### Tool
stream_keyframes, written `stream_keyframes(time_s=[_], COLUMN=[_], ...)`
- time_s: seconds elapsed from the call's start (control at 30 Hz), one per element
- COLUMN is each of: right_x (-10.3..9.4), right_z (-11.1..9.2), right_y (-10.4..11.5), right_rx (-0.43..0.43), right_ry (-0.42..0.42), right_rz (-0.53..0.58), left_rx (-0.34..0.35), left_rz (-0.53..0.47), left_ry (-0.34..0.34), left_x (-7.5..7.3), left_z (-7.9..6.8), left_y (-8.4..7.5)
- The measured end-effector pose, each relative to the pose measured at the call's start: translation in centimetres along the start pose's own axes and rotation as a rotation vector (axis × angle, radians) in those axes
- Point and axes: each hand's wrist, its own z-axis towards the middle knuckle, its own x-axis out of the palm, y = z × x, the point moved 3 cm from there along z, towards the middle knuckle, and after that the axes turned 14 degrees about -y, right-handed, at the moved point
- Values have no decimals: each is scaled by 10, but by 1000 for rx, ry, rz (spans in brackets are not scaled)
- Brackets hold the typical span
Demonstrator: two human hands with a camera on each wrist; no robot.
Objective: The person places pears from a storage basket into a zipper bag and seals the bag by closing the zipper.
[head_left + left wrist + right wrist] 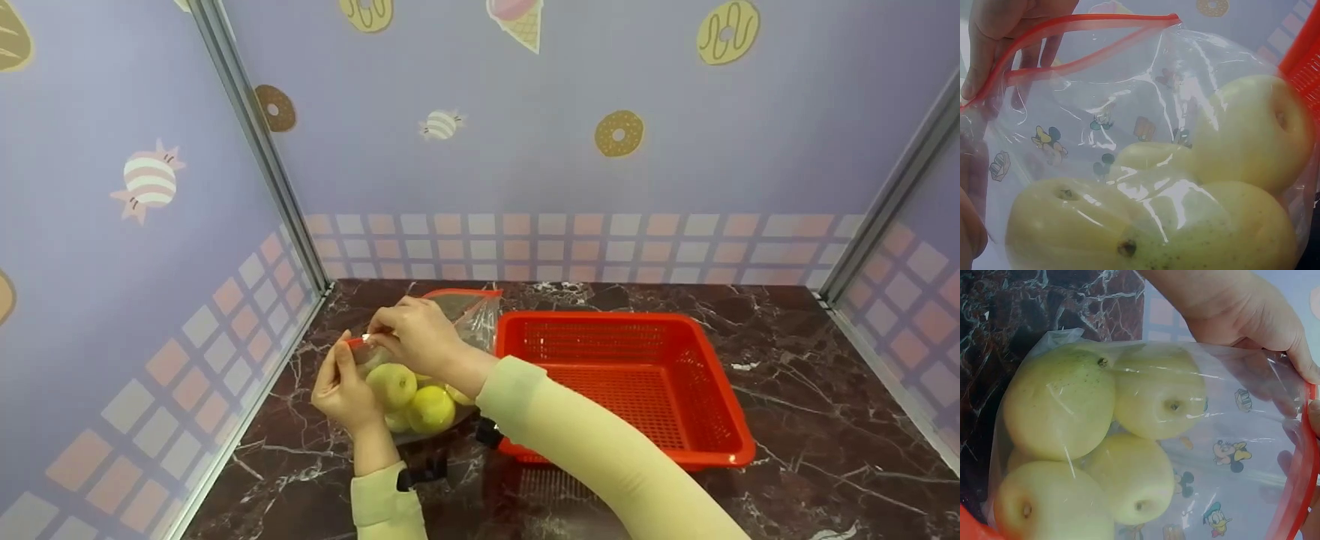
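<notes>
A clear zip bag [480,328] with a red zip strip [1100,20] and small cartoon prints holds several round, pale yellow-green fruits [433,409], resembling apples or pears. My left hand [346,390] pinches the left end of the red strip between thumb and fingers. Right beside it, my right hand [420,337] pinches the same strip near a small white piece [366,338]. In the left wrist view, the bag's mouth gapes towards its far end. Through the film in the right wrist view, the fruits [1061,402] sit bunched at the bottom of the bag.
A red plastic basket [716,390] with meshed sides stands right of the bag, its near left part behind my right forearm. Both rest on a dark red marbled tabletop [825,420]. Patterned walls [525,172] enclose the back and sides.
</notes>
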Motion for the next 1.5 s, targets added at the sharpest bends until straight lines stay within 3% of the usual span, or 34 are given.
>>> stream_keyframes(time_s=[0.37,0.67,1.1,1.5], right_x=[-3,-7,-12,-20], right_z=[-3,-9,-14,-20], right_y=[-9,-22,-44,-62], right_rx=[15,33,72,68], right_ry=[-10,-36,-23,-53], right_rz=[-32,-21,-11,7], left_rx=[-25,1,-14,-6], left_rz=[29,82,39,5], left_ry=[-68,-83,-124,-121], left_x=[0,2,0,-2], left_z=[2,2,3,3], left_y=[0,-3,-2,-1])
